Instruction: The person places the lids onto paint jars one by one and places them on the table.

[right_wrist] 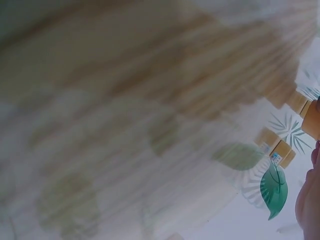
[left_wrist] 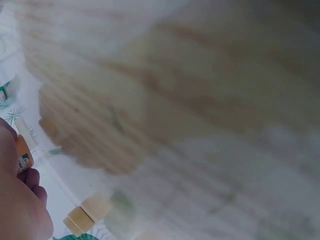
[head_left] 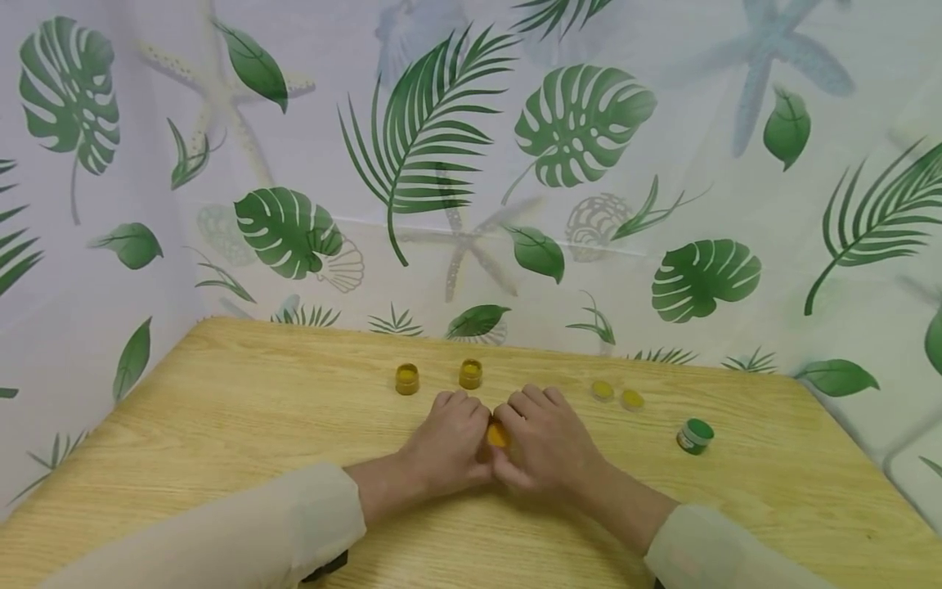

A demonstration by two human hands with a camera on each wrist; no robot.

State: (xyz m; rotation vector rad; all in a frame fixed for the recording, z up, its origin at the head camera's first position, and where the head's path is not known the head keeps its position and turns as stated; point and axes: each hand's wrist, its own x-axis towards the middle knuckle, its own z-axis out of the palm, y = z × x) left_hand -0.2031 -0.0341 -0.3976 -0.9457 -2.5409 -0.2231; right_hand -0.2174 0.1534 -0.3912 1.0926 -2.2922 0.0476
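Note:
A small jar [head_left: 498,435] with an orange top sits between my two hands just above the table or on it; I cannot tell which. My left hand [head_left: 450,438] grips it from the left with curled fingers. From the other side, my right hand [head_left: 548,438] has fingers and thumb curled round it. The left wrist view shows the orange jar [left_wrist: 23,152] with a printed label, partly hidden by the left hand [left_wrist: 22,190]. At the right wrist view's edge, part of an orange jar [right_wrist: 312,120] shows beside the right hand [right_wrist: 311,200].
Two small amber jars [head_left: 407,379] [head_left: 471,374] stand behind the hands. Two round yellow lids [head_left: 602,390] [head_left: 632,399] lie to the right. Farther right is a green-lidded jar [head_left: 695,436]. A leaf-patterned cloth [head_left: 456,278] hangs behind the wooden table [head_left: 243,409].

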